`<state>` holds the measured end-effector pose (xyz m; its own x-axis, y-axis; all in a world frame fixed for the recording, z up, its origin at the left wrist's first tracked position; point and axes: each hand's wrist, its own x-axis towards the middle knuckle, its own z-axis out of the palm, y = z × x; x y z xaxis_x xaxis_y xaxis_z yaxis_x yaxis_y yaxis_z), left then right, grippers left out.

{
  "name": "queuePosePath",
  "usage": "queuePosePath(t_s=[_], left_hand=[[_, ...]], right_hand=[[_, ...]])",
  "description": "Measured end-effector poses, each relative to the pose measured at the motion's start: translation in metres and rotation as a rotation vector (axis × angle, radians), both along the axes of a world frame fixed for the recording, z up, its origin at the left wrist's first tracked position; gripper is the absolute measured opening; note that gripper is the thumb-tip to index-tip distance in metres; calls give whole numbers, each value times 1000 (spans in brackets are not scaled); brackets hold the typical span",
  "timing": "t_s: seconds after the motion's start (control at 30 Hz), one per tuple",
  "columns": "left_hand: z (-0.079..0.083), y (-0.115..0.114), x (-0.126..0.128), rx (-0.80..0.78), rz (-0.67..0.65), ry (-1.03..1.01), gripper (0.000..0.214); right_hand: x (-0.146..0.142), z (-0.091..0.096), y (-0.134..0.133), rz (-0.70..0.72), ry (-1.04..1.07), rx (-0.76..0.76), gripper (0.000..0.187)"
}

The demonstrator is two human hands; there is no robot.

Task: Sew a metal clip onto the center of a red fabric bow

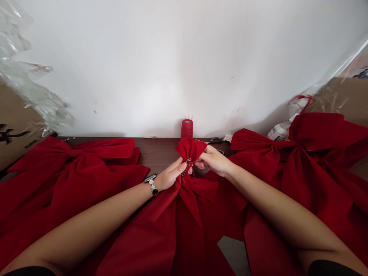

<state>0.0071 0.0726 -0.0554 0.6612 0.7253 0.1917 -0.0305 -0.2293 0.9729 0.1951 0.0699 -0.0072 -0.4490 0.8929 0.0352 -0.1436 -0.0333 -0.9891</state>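
A large red fabric bow [191,148] is held up in the middle, its long tails hanging down toward me. My left hand [171,174] is closed on the gathered centre of this bow, thumb on top. A metal hair clip [186,167] lies against the gathers, under the left thumb. From the other side, my right hand [214,160] pinches the bow beside its centre, with the fingertips partly hidden by the cloth. Thin red thread hangs below the fingers. Whether the right hand also holds a needle is too small to tell.
A red thread spool [186,129] with needles on top stands by the wall. Scissors [216,140] and a small metal clip [150,137] lie on the dark table [158,150]. Finished-looking red bows [77,157] spread at left and right [304,153]. Cardboard boxes [17,122] flank both sides.
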Motion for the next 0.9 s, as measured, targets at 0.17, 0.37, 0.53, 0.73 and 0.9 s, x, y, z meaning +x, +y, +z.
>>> queuePosePath(t_s=[0.17,0.37,0.53,0.73,0.9], left_hand=[[-2,1,-1,-43,-10,-50,50],[1,1,0,-120,13,-113,45],[-1,4,2,-230,12,-199,41],[-1,5,1,-151,26,-148,45],[2,4,0,-100,56,-70,49]], right_hand=[[-2,-3,1,-41,21,1,15],[-5,1,1,-178,89,-35,16],[2,4,7,-434,231,-39,24],[24,26,10,-594,405,120,22],[42,63,-2,-626,384,283,25]])
